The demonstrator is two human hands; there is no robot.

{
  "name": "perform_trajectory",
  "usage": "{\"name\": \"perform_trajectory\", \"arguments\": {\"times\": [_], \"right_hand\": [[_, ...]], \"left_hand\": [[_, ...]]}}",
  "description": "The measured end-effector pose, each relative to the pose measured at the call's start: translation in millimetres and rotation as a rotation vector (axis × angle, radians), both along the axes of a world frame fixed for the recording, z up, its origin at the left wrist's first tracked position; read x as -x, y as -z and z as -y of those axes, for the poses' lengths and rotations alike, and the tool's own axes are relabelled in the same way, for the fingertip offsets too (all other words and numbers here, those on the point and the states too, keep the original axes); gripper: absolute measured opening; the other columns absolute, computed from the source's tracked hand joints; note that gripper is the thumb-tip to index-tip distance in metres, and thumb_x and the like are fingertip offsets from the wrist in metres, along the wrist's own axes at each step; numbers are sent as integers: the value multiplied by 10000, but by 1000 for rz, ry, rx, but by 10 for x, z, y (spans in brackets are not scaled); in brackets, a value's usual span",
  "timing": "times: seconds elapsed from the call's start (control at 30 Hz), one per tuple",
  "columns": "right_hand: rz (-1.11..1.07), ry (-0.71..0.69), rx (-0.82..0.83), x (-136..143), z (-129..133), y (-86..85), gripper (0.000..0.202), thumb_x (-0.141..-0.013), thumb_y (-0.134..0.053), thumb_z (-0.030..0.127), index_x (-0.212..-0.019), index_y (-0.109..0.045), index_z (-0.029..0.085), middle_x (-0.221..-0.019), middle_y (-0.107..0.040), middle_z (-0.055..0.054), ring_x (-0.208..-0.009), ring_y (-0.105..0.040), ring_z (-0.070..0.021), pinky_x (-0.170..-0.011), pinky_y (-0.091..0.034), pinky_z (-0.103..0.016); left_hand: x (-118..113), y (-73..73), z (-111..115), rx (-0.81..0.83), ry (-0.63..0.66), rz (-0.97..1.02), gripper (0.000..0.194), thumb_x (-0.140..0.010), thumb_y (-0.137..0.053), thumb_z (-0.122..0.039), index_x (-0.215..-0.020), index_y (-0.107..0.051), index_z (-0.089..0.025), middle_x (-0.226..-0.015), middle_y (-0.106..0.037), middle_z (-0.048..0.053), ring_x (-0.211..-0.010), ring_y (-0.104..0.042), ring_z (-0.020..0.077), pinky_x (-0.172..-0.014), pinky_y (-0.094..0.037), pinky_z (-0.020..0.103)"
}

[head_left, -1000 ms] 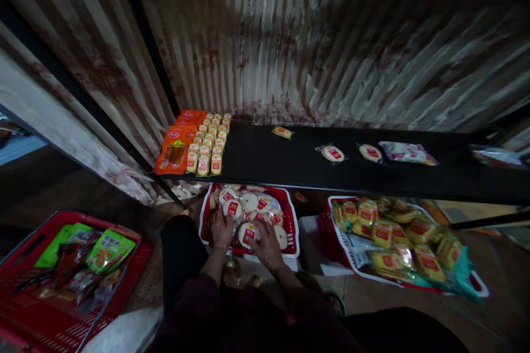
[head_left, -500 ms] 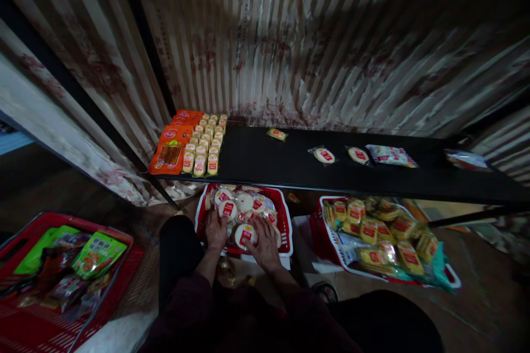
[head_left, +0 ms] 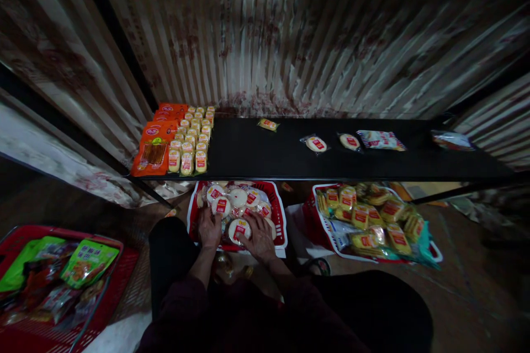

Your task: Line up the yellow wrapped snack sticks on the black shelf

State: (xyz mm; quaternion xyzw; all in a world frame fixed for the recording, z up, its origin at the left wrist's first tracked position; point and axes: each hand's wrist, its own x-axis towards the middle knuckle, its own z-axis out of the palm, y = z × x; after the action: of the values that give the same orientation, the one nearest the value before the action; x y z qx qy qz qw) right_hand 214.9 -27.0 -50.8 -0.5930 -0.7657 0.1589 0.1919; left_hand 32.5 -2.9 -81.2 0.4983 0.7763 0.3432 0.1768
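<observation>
My left hand [head_left: 210,230] and right hand [head_left: 260,237] touch wrapped round snacks [head_left: 239,231] in a red basket [head_left: 280,218] toward seven o'clock; whether they grip, I can't tell. A black shelf [head_left: 248,151] spans nine to three, striped curtain [head_left: 256,38] at twelve.

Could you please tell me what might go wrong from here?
The round crackers lie loosely piled under the left hand and right hand, so pressing down might crack some.
The front small packs sit close to the shelf's front edge; a bump could knock them off.
Yellow packs are heaped in the right-hand basket, so a nudge might spill a few.
</observation>
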Motion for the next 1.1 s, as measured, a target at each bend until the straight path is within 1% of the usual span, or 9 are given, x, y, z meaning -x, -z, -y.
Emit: {"name": "perform_trajectory", "arguments": {"times": [0.5,0.6,0.7,0.77,0.83,0.93,0.97,1.0,1.1], "right_hand": [[-9,13,10,8,-38,0,523,-801,-523,520,-1230,-518,220,-1295,-501,-100,-1210,-415,-283,-999,-342,-462],[-43,14,7,0,-23,12,535,-826,-489,516,-1267,-481,214,-1306,-495,-105,-1216,-420,-276,-1000,-354,-457],[-98,-21,-37,-82,-33,-22,521,-874,-423,459,-1328,-406,203,-1338,-472,-104,-1243,-406,-256,-1015,-353,-442],[-123,-13,-107,-216,-92,-95,460,-909,-357,384,-1326,-403,197,-1342,-466,-103,-1255,-396,-237,-1025,-347,-431],[-115,83,-195,-433,-201,-201,415,-924,-300,327,-1284,-447,183,-1337,-460,-115,-1253,-395,-234,-1026,-342,-435],[-6,362,-297,-894,-394,-346,427,-912,-309,331,-1260,-460,135,-1365,-411,-155,-1269,-358,-278,-1016,-331,-474],[52,450,-299,-1067,-441,-372,443,-901,-330,340,-1263,-454,116,-1383,-381,-174,-1286,-327,-306,-1010,-324,-499],[110,508,-274,-1240,-469,-382,455,-889,-351,345,-1269,-448,115,-1393,-361,-182,-1285,-319,-330,-992,-330,-524],[227,604,-189,-1700,-430,-323,455,-842,-416,333,-1240,-480,122,-1342,-396,-204,-1204,-389,-370,-916,-375,-548]], "left_hand": [[-41,-11,14,-13,-21,-115,360,-817,-425,-314,-1103,-564,-145,-1049,-623,131,-1024,-573,271,-912,-443,408],[-27,-27,17,-4,-16,-100,365,-819,-417,-311,-1115,-560,-152,-1062,-623,132,-1041,-569,265,-919,-443,403],[-28,-102,40,-45,-13,-143,390,-826,-411,-330,-1122,-557,-123,-1116,-606,162,-1118,-528,283,-980,-397,432],[-81,-203,59,-126,-19,-209,410,-832,-404,-324,-1152,-540,-107,-1207,-562,178,-1215,-451,293,-1048,-319,462],[-208,-344,60,-205,-6,-267,428,-843,-382,-293,-1204,-507,-99,-1292,-504,179,-1296,-358,290,-1082,-262,475],[-519,-564,-6,-254,166,-334,474,-821,-414,-257,-1263,-466,-94,-1375,-435,169,-1365,-234,287,-1101,-228,480],[-627,-617,-44,-243,226,-356,482,-808,-436,-254,-1266,-469,-105,-1406,-404,159,-1378,-199,295,-1106,-204,498],[-720,-649,-84,-221,240,-367,475,-800,-447,-243,-1256,-483,-116,-1424,-383,151,-1386,-175,300,-1108,-192,510],[-835,-607,-163,-166,115,-372,406,-793,-447,-207,-1177,-553,-130,-1391,-427,155,-1380,-188,323,-1090,-199,552]]}}
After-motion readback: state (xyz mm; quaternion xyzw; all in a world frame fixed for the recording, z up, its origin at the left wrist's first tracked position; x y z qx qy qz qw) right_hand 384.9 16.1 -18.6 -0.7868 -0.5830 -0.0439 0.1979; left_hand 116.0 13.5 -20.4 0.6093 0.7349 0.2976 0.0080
